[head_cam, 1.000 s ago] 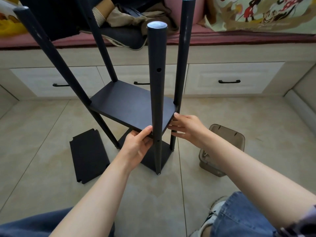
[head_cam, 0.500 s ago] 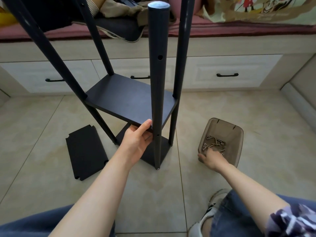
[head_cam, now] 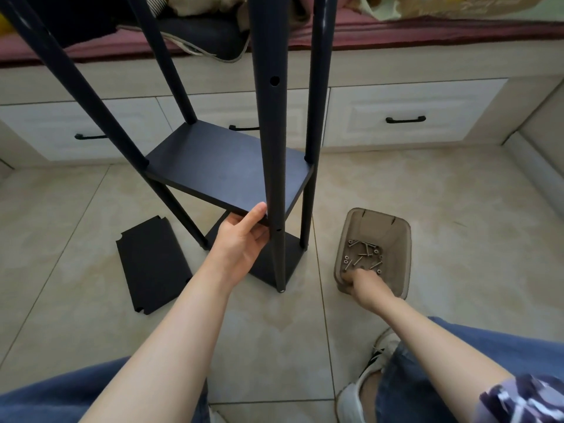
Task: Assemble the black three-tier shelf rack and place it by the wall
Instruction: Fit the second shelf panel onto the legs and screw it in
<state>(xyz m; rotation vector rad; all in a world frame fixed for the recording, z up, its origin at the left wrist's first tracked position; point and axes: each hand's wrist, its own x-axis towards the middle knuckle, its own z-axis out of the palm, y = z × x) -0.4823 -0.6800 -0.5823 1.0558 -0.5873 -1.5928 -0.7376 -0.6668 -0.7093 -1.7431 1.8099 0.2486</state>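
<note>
Shelf [head_cam: 229, 169] gripped, right hand [head_cam: 364, 285] in tray [head_cam: 407, 239] (screws [head_cam: 364, 254])

The rack [head_cam: 268, 148] stands on the floor [head_cam: 274, 346], in front of a row of drawers [head_cam: 406, 117]. A loose board [head_cam: 152, 264] lies flat just left of it. A tub [head_cam: 381, 236] sits to its right, with screws [head_cam: 364, 254] inside. The left hand [head_cam: 241, 239] grips the near edge of the middle shelf [head_cam: 225, 169], beside the front pole. The right hand [head_cam: 366, 283] is in the tub.
</note>
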